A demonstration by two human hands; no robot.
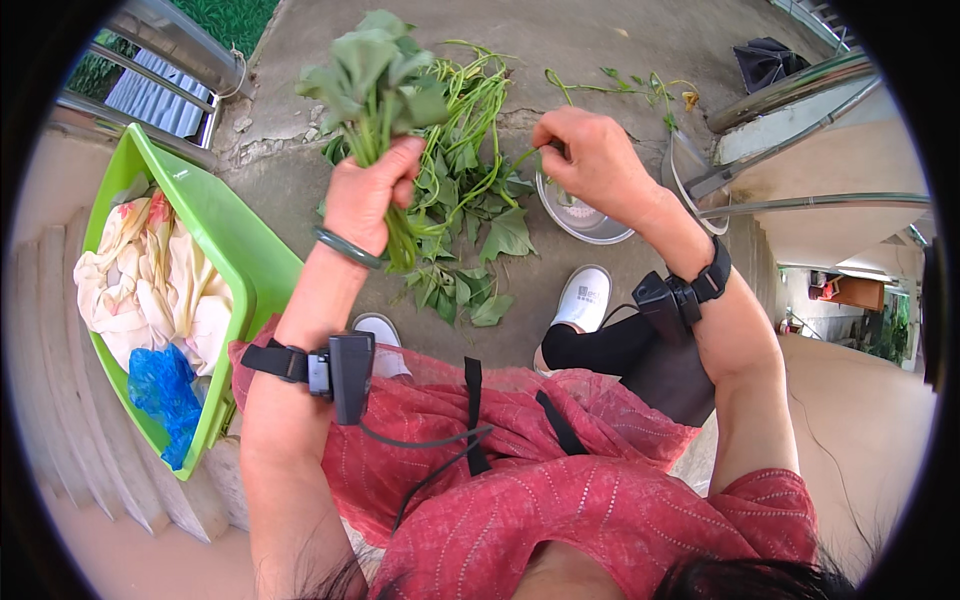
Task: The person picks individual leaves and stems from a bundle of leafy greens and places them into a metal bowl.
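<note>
My left hand [375,184] grips an upright bunch of leafy greens [375,71], which look like sweet potato shoots. The cut stems stick out below the fist, and the leaves fan out above it. My right hand [596,157] is closed with its fingertips pinched on a thin green stem [519,162]. That stem runs left toward a heap of vines and leaves [469,127] on the concrete floor, between and beyond my hands. Partly hidden under my right hand is a round metal bowl [600,229] with some green bits inside.
At left, a green plastic tub [259,240] holds cream cloth [154,277] and a blue plastic bag [161,390], beside steps [82,420]. A loose vine [622,88], another basin [676,154] and a black folded item [766,64] lie at upper right, near metal railings [817,202].
</note>
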